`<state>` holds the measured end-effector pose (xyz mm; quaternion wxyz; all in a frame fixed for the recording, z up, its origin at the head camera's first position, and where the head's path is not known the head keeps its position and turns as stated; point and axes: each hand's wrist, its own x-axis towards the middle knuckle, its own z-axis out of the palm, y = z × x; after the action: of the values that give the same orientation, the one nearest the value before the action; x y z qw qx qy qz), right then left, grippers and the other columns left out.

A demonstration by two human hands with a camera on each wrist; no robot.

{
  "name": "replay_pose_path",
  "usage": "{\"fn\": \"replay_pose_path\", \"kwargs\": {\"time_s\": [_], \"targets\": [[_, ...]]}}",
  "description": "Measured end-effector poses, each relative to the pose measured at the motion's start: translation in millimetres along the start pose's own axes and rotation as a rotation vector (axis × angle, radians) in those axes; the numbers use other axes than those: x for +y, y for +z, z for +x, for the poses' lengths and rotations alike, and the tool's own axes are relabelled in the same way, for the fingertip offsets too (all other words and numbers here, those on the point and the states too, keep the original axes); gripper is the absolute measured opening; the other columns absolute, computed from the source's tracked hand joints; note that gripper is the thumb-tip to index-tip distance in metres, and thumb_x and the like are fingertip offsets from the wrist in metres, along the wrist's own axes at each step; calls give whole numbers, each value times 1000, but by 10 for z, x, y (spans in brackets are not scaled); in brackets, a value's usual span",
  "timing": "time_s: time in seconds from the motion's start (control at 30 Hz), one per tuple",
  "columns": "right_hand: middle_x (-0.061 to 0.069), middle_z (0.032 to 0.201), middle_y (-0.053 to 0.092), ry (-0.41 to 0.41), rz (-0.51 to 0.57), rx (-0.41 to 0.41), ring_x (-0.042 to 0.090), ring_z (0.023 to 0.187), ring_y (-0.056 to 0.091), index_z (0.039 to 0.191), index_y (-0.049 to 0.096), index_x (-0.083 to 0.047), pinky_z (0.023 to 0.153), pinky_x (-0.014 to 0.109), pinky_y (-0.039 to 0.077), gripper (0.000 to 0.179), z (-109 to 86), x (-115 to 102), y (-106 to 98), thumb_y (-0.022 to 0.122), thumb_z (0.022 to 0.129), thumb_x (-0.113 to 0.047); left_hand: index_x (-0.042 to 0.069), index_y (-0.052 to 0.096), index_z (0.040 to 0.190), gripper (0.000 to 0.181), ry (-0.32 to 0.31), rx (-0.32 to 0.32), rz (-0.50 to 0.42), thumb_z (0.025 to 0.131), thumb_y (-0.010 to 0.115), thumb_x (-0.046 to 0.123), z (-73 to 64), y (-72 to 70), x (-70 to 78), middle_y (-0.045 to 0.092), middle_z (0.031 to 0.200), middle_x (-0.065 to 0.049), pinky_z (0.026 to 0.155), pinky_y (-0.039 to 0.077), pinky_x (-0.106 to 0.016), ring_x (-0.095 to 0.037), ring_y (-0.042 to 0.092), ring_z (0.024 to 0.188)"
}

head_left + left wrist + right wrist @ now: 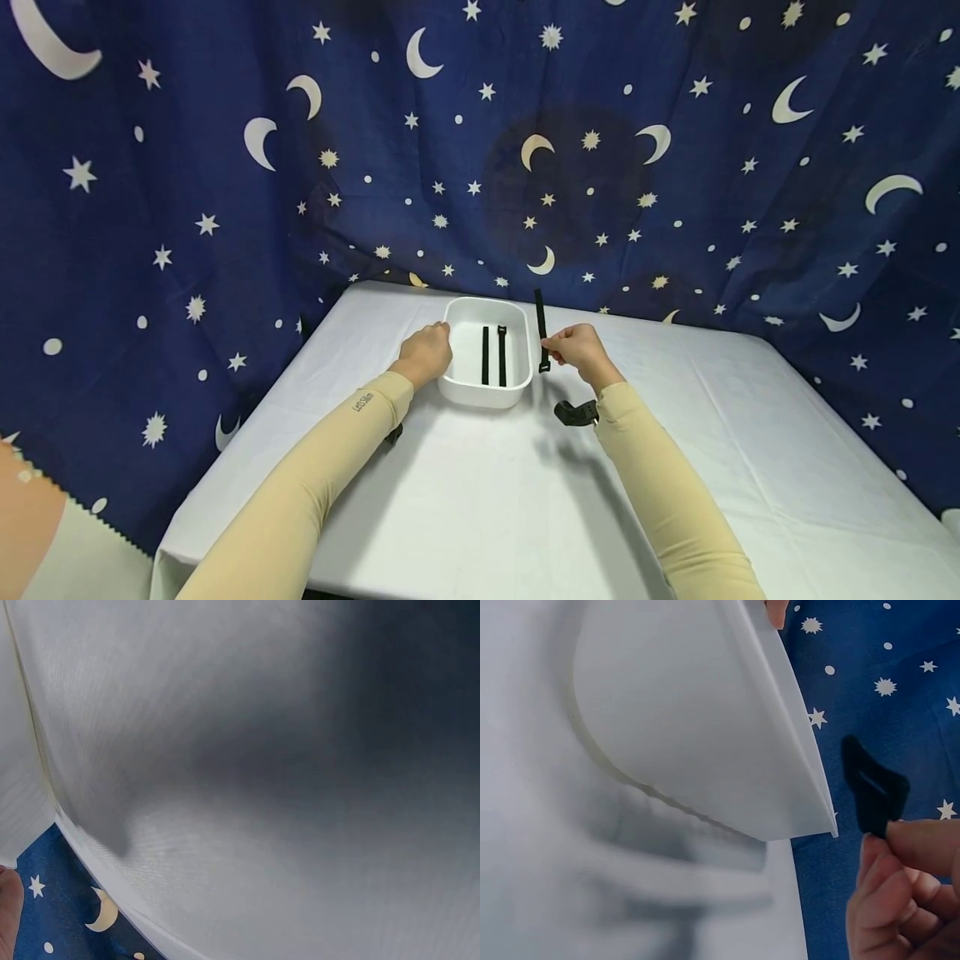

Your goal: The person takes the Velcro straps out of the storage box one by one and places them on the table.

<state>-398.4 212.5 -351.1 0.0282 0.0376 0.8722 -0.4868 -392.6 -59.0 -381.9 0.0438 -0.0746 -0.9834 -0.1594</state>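
Observation:
Toward the back of the table stands a white rectangular tub (pixel 480 398) with rounded corners. Two black straps (pixel 485 354) lie side by side on its floor, and one shows a buckle-like end. My left hand (pixel 426 352) grips the tub's left rim; only a bit of a finger (pixel 9 911) shows in the left wrist view. To the right of the tub, my right hand (pixel 579 348) pinches another black strap (pixel 541 317) between thumb and fingertips. This strap stands lengthwise, its slotted end (pixel 877 787) plain in the right wrist view.
A white cloth (pixel 480 492) covers the table. Behind it hangs a dark blue curtain (pixel 465 150) with moons and stars. A black wrist-worn device (pixel 576 413) juts out beside the right sleeve (pixel 675 492). The left sleeve (pixel 300 492) crosses the table's left side.

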Motion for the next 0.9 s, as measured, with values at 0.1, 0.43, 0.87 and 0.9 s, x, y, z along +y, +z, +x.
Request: {"fn": "replay_pose_path", "kwargs": {"time_s": [0.1,0.43,0.87,0.9], "targets": [[-1,69,59,-4,2,-7,12,66,55,85,67,0,83,40,54,19,5,15,8,67,96,-16,2,53,140,42,2,0,1,102,41,12,3,2,-1,56,145,-13,85,59,-44,-29,67,114],[-1,68,60,-4,0,-9,10,62,54,88,68,3,84,42,54,20,-3,66,20,67,96,-16,2,52,141,42,5,-1,0,101,42,11,-6,-18,7,56,146,-13,82,60,-44,-29,68,112],[2,71,62,8,7,-17,11,63,55,89,69,4,83,42,55,21,6,130,38,68,95,-15,1,52,141,42,3,6,15,101,42,11,-13,-8,11,56,145,-14,82,60,-44,-29,68,111],[2,71,62,12,10,-14,11,63,55,87,69,3,84,42,55,20,6,134,42,68,95,-15,2,52,141,42,2,5,16,101,42,11,-13,-8,9,57,144,-14,81,60,-44,-29,69,109]]}}
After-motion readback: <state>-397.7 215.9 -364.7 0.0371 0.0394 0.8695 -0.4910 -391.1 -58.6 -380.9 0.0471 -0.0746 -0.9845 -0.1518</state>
